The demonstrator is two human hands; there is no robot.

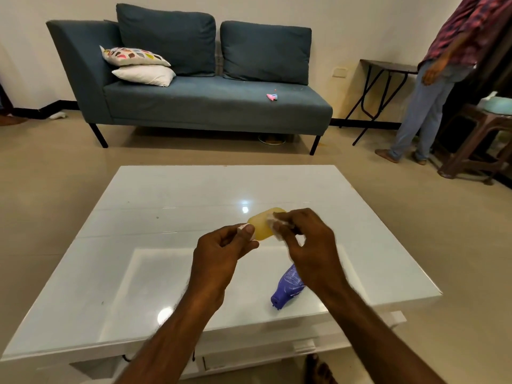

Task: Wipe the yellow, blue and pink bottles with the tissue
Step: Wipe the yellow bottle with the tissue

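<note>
Above the white glass table (166,273) I hold the yellow bottle (263,224) lying sideways in the air. My left hand (221,253) grips its white cap end. My right hand (302,239) presses a white tissue (274,225) against the bottle's right side. The blue bottle (288,286) lies on its side on the table below my right forearm, cap toward me. I see no pink bottle on the table; a small pink object (272,97) lies on the sofa seat.
A dark blue sofa (194,103) with two pillows (138,65) stands beyond the table. A person (432,79) stands at the right beside a folding table (388,70) and a brown stool (476,139). My foot (318,370) shows below the table edge.
</note>
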